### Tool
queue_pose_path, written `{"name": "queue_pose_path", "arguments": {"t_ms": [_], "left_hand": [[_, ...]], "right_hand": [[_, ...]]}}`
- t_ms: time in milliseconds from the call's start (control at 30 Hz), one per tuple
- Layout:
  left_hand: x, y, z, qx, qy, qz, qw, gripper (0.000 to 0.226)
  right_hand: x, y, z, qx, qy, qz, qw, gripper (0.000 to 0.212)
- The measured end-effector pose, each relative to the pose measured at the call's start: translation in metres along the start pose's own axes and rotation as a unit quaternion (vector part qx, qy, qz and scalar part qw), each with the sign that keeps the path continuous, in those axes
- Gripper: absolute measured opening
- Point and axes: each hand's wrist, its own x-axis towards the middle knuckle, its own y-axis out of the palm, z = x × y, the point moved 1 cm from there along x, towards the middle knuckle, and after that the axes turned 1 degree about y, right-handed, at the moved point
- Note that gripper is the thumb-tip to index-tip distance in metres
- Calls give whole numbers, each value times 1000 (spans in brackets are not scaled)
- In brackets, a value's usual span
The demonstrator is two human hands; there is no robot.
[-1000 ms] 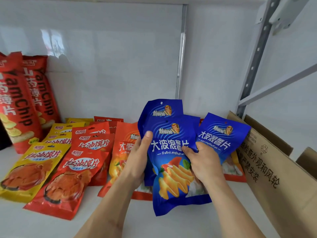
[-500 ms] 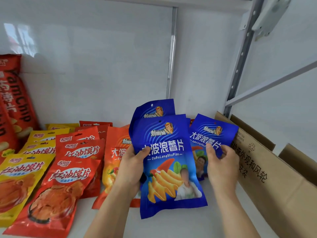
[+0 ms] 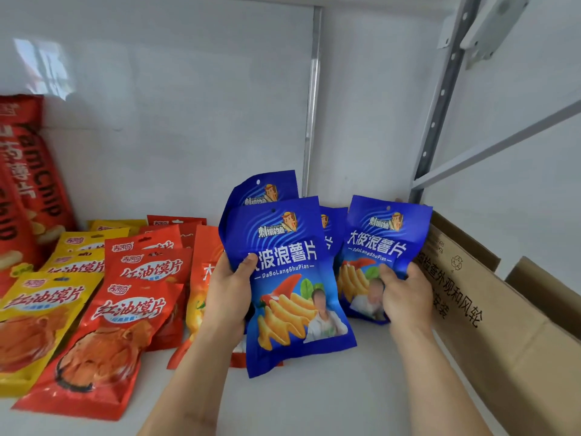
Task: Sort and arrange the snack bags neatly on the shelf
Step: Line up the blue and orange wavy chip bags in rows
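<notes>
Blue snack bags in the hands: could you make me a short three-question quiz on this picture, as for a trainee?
1. True or false: the left hand grips a front blue bag with another blue bag behind it.
2. The right hand holds:
A. a yellow bag
B. a blue bag
C. nothing
3. Fill in: the brown thing to the right of the hands is a ____ box.

Key: 1 true; 2 B; 3 cardboard.
</notes>
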Motion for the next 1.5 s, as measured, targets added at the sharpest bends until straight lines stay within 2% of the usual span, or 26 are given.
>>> {"name": "queue_pose_path", "arguments": {"t_ms": [200,300,433,500,533,567,633,700,733,800,900,933,1000,1067,1133,1167,1233,1333,1400,1500], "left_hand": [[5,-3,-2,10,16,-41,999,23],[6,-3,-2,15,19,-47,999,25],[7,-2,-2,40,34,-50,997,23],[7,-2,-1,49,37,-50,997,22],[7,-2,-1,51,38,-51,997,22],[8,-2,-1,53,36,-52,997,22],[9,-4,1,53,33,-53,997,24],[10,-5,1,51,32,-53,997,25],[11,-5,2,51,34,-54,997,25],[11,-4,2,48,38,-57,997,23],[10,-3,2,29,35,-59,997,18],[10,-2,2,27,34,-62,997,17],[10,-3,1,31,39,-73,996,16],[11,-4,1,34,42,-80,995,17],[11,-4,1,31,37,-84,995,20],[11,-4,1,30,37,-89,995,21],[10,-4,0,26,42,-96,994,25],[8,-3,-1,6,49,-100,994,28],[6,-2,-2,-9,47,-94,994,30],[2,-1,-5,-13,34,-89,995,35]], "right_hand": [[10,-32,36,-22,-73,2,997,13],[14,-49,50,-36,-103,13,994,24],[7,-47,51,-12,-72,114,991,29],[0,-38,46,-57,-64,166,982,18],[-3,-35,44,-72,-68,167,981,15],[-5,-34,43,-80,-77,142,984,15],[-4,-40,47,-101,-106,39,988,18],[-3,-51,56,-63,-128,-36,989,21],[-4,-55,59,-32,-128,-34,991,23],[-5,-58,62,9,-118,25,993,30],[-13,-45,56,-51,-61,138,987,23],[-14,-42,53,-97,-72,128,984,22],[-11,-43,51,-144,-111,39,983,28],[-7,-52,53,-93,-138,-21,986,43],[-3,-59,59,-41,-136,-49,989,57],[-4,-60,62,-24,-127,-29,991,57],[-7,-54,63,-12,-88,82,993,48],[-25,-29,50,-48,0,261,964,28],[-36,-9,36,-84,-4,298,951,21],[-44,11,23,-92,-18,305,948,20]]}}
